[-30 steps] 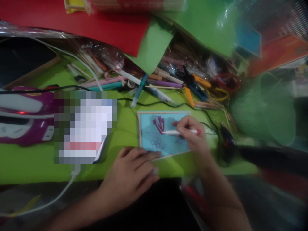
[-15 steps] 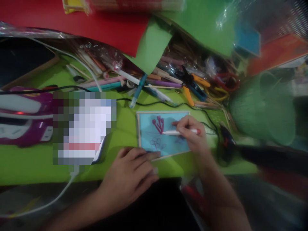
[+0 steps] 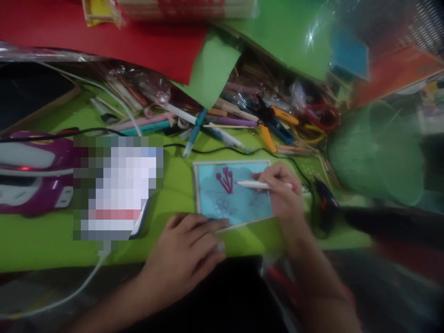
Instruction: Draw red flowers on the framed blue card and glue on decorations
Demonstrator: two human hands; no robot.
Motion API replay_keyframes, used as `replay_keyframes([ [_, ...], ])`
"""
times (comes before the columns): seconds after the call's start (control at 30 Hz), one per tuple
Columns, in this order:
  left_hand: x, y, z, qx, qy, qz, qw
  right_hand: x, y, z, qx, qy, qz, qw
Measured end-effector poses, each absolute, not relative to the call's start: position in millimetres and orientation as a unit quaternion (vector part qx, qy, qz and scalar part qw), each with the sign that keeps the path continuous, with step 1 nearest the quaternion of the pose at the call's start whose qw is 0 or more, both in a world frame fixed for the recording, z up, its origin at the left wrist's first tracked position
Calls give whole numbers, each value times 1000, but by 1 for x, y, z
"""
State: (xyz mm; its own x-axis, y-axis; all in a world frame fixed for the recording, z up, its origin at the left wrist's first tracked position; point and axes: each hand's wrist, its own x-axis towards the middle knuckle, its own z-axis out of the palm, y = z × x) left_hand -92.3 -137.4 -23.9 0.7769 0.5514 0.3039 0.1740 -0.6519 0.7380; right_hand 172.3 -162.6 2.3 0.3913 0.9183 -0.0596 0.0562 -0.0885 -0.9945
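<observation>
A blue card (image 3: 243,203) edged with thin wooden strips lies on the green table. On it is a dark red drawing of flowers (image 3: 225,180) on stems, with fainter flower outlines (image 3: 222,206) below. My right hand (image 3: 282,189) pinches a white marker (image 3: 255,185) with a red end; its tip points left, just right of the drawn stems. Whether the tip touches the card I cannot tell. My left hand (image 3: 194,245) lies with fingers stretched over the card's lower left corner.
To the left are a blurred-out phone (image 3: 138,226) on a white cable and a purple device (image 3: 38,203). Markers, sticks, pliers (image 3: 274,122) and scissors (image 3: 322,118) lie jumbled behind the card. A green basket (image 3: 371,157) and a black-handled tool (image 3: 326,208) stand right.
The marker's tip has moved up and right, away from the base of the drawn stems, with my right hand. My left hand stays on the card. The view has shifted slightly.
</observation>
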Motion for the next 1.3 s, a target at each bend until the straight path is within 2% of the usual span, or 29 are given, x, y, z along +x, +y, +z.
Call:
replay_keyframes([
  [0.73, -87, -141, -25, 890, 236, 261, 290, 175, -178, 15, -589, -367, 348, 630],
  [0.9, -85, -139, -22, 913, 217, 237, 252, 174, -178, 13, -598, -389, 327, 620],
  [1.3, -85, -137, -18, 917, 203, 221, 261, 164, -197, 1, -677, -394, 348, 515],
])
